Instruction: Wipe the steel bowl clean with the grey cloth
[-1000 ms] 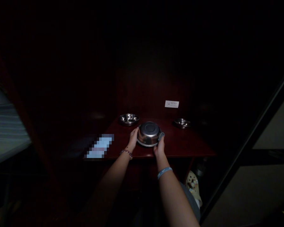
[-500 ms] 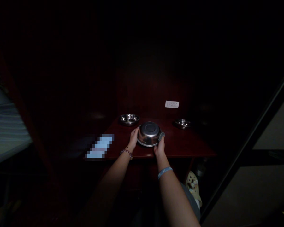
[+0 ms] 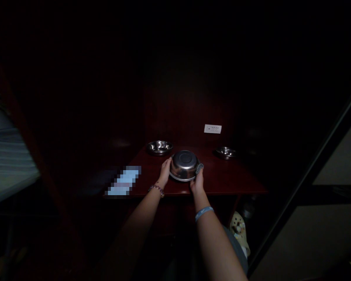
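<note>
While clasping inverted steel bowl [image 3: 185,166] between hands [image 3: 164,171], with cloth [image 3: 199,168] at right: apparently steadying; next requiring even grip.

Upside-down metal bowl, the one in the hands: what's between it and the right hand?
In the head view, what looks like a grey cloth lies between the right hand and the bowl.

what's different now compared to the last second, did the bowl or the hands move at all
Nothing visibly changed. The left hand and right hand still hold the upturned bowl between them, with the grey cloth at the right hand. The left-side bowl and right-side bowl stayed where they were on the table.
</note>
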